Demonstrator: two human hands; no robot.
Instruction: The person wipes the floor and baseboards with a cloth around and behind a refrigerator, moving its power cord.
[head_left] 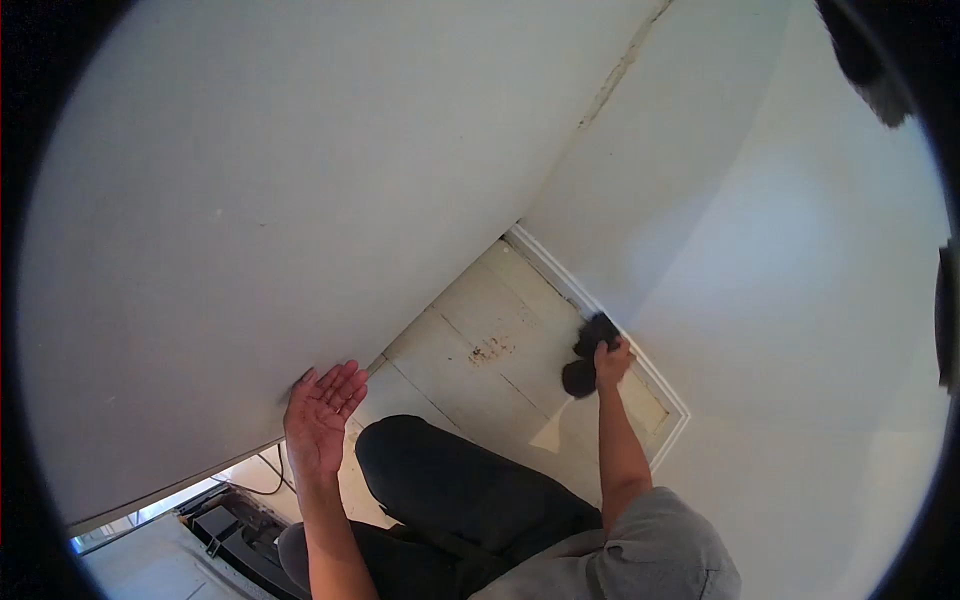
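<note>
My right hand (612, 362) is closed on a black, fuzzy, two-lobed bundle (580, 378), perhaps a cloth or brush; its exact kind is unclear. One lobe rests against the white skirting board (655, 380), the other over the pale tiled floor (410, 375). Beside the lower edge of a large grey-white panel (250, 220), my left hand (322, 412) is open, palm up and holding nothing. Whether its back touches the panel cannot be made out. Brown crumbs (490, 350) lie scattered on the floor, left of the bundle.
White walls (780, 230) meet the skirting on the right. My dark-trousered knee (400, 440) juts between my arms. At lower left are a black cable (270, 488) and a dark open-topped unit (225, 530). Another dark fuzzy shape (870, 75) hangs at upper right.
</note>
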